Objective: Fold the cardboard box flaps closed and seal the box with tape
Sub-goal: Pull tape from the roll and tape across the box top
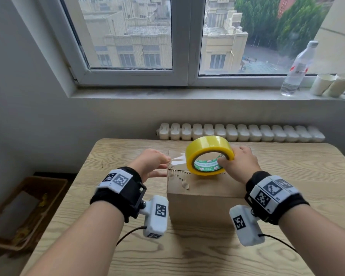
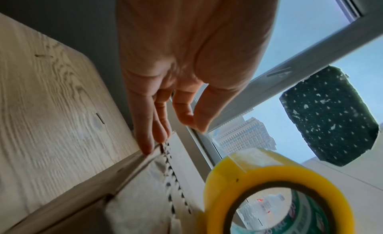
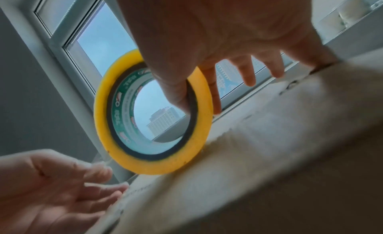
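Observation:
A brown cardboard box (image 1: 203,198) stands on the wooden table with its top flaps folded down. On its top rests a yellow tape roll (image 1: 209,155) standing on edge. My right hand (image 1: 225,159) grips the roll, thumb inside the core and fingers outside, as the right wrist view shows (image 3: 196,100). A clear tape strip (image 1: 178,159) runs left from the roll to the box's top left edge. There my left hand (image 1: 166,163) pinches the strip's end between thumb and index finger (image 2: 192,123), while its other fingertips touch the box edge (image 2: 149,147).
The table (image 1: 287,176) stands against a wall with a radiator (image 1: 241,132). On the window sill above are a water bottle (image 1: 296,70) and paper cups (image 1: 331,84). A brown open box (image 1: 24,212) sits on the floor at the left.

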